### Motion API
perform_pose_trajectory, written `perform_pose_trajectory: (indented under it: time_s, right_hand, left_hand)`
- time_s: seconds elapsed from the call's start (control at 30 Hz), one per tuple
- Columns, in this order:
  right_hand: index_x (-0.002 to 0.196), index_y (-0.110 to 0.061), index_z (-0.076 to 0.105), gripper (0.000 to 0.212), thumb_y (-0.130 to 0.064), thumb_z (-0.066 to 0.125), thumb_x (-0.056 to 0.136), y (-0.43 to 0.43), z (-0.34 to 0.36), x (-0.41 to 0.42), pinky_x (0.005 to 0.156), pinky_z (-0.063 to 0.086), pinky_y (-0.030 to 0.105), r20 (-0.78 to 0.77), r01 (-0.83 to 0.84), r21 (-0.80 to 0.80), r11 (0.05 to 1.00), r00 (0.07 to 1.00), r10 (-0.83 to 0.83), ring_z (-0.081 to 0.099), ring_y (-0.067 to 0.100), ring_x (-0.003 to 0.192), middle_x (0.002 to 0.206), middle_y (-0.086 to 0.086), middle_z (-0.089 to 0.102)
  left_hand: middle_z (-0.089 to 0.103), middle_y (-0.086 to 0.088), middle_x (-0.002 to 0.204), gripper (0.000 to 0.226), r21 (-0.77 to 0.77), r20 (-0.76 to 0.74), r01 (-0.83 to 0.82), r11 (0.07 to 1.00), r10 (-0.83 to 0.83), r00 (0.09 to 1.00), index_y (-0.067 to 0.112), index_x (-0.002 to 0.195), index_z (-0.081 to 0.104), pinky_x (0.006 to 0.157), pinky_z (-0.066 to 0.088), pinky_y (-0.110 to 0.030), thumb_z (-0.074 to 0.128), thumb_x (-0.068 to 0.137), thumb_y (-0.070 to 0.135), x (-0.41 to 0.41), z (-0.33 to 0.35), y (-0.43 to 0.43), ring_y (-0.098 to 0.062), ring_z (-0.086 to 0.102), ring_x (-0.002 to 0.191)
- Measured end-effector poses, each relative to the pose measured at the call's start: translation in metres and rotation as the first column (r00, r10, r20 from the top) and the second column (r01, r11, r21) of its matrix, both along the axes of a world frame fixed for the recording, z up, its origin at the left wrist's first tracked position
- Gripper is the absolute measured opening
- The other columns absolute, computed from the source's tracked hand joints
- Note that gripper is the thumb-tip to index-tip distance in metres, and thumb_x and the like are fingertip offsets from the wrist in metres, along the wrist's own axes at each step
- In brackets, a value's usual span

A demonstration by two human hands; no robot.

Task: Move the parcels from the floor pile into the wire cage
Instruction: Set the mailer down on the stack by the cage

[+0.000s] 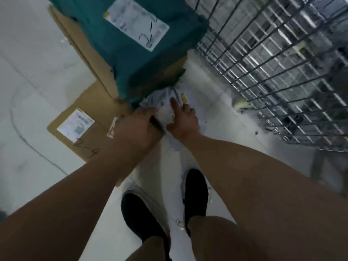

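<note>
Both hands on a white poly parcel [165, 108] on the floor. Left hand [139, 121] curled gripping its edge; right hand [182, 119] half-open, fingers pressing. Wire cage [282, 72] far right, green parcel [135, 40] just beyond.

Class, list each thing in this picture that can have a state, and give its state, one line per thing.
white soft parcel: on floor, both hands on it
teal parcel: on cardboard box, label up
flat cardboard box: on floor, label up
wire cage: standing at right
left hand: on the white parcel
right hand: on parcel, forefinger extended

Shiny metal cage [273, 68], matt cardboard box [88, 117]
</note>
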State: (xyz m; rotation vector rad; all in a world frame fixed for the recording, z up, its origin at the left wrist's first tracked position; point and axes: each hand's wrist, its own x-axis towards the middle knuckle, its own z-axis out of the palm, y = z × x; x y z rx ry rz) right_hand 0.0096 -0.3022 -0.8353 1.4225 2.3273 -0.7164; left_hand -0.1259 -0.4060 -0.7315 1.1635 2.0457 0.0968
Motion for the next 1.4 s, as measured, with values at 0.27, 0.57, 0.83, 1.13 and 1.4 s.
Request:
perform_pose_trajectory:
  time_s: [0.27,0.57,0.83,1.13,1.4]
  right_hand:
    - [0.164,-0.035,0.005,0.110,-0.067,0.068,0.080,0.000,-0.073,-0.001,0.112,0.035,0.053,0.011,-0.034,0.107,0.994,0.999,0.033,0.033,0.042,0.142,0.159,0.020,0.025]
    - [0.163,-0.029,0.013,0.099,-0.058,0.068,0.086,-0.019,0.065,-0.027,0.122,0.016,0.059,0.104,-0.151,0.054,0.987,0.984,0.145,0.012,0.036,0.154,0.168,0.018,0.011]
    - [0.129,-0.016,0.055,0.043,-0.033,0.063,0.091,-0.049,0.270,-0.095,0.103,0.042,0.041,-0.012,-0.296,-0.022,0.955,0.955,0.296,0.047,0.035,0.128,0.133,0.015,0.051]
    - [0.122,-0.017,0.061,0.043,-0.034,0.067,0.083,-0.135,0.500,-0.132,0.086,0.055,0.037,-0.134,-0.696,-0.121,0.708,0.718,0.683,0.063,0.028,0.104,0.115,0.009,0.063]
    - [0.135,-0.019,0.056,0.051,-0.024,0.064,0.085,-0.256,0.623,-0.118,0.102,0.050,0.041,-0.090,-0.923,-0.113,0.368,0.378,0.921,0.053,0.032,0.123,0.133,0.012,0.053]
  left_hand:
    - [0.063,-0.016,0.129,0.077,0.053,-0.066,0.004,0.999,-0.001,0.998,0.020,0.146,0.055,0.094,0.052,-0.043,0.028,0.086,0.060,0.001,-0.073,-0.015,-0.036,0.062,0.110]
    - [0.064,-0.016,0.123,0.072,0.097,-0.122,-0.139,0.986,0.150,0.981,0.018,0.137,0.061,0.072,0.040,-0.035,0.026,0.082,0.050,-0.014,0.042,-0.018,-0.038,0.062,0.103]
    - [0.062,-0.012,0.117,0.050,0.068,-0.233,-0.246,0.967,0.255,0.938,0.017,0.137,0.058,0.082,0.052,-0.042,0.060,0.088,0.027,-0.046,0.229,-0.047,-0.037,0.060,0.107]
    - [0.053,-0.003,0.143,0.058,0.102,-0.294,-0.613,0.783,0.612,0.734,0.032,0.150,0.045,0.096,0.044,-0.042,0.053,0.093,0.027,-0.038,0.420,-0.157,-0.030,0.052,0.127]
    - [0.056,-0.003,0.139,0.056,0.141,-0.217,-0.955,0.260,0.950,0.226,0.031,0.150,0.047,0.102,0.048,-0.044,0.054,0.094,0.027,0.073,0.529,-0.322,-0.027,0.055,0.125]
